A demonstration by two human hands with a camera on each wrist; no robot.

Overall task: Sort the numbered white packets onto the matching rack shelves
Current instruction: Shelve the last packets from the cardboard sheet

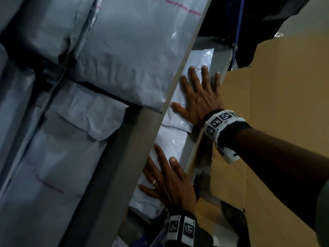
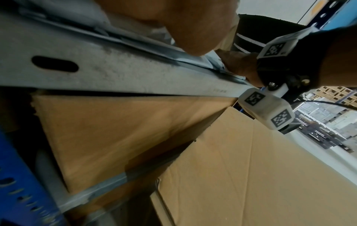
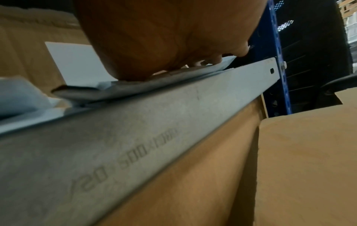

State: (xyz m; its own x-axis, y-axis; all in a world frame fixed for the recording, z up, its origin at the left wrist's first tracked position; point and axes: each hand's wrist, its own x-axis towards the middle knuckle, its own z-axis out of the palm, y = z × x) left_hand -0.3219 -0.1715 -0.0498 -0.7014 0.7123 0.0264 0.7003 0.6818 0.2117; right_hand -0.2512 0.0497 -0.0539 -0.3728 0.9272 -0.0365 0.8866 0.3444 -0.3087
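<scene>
Both hands lie flat on white packets on a lower rack shelf. In the head view my right hand (image 1: 199, 93) presses its spread fingers on one white packet (image 1: 178, 120) farther along the shelf. Nearer, my left hand (image 1: 165, 180), which wears a ring, rests with straight fingers on another white packet (image 1: 167, 141). The right wrist view shows my right palm (image 3: 154, 38) bearing down on a thin packet (image 3: 135, 87) above the grey shelf beam (image 3: 154, 130). My left palm (image 2: 173, 23) fills the top of the left wrist view. No numbers on the packets can be read.
The shelf above (image 1: 124, 166) is stacked with several white packets (image 1: 124, 59) and overhangs my hands. Brown cardboard boxes (image 1: 267, 104) stand below and in front of the lower beam (image 1: 191, 145). A blue perforated upright (image 3: 278, 45) closes the shelf's far end.
</scene>
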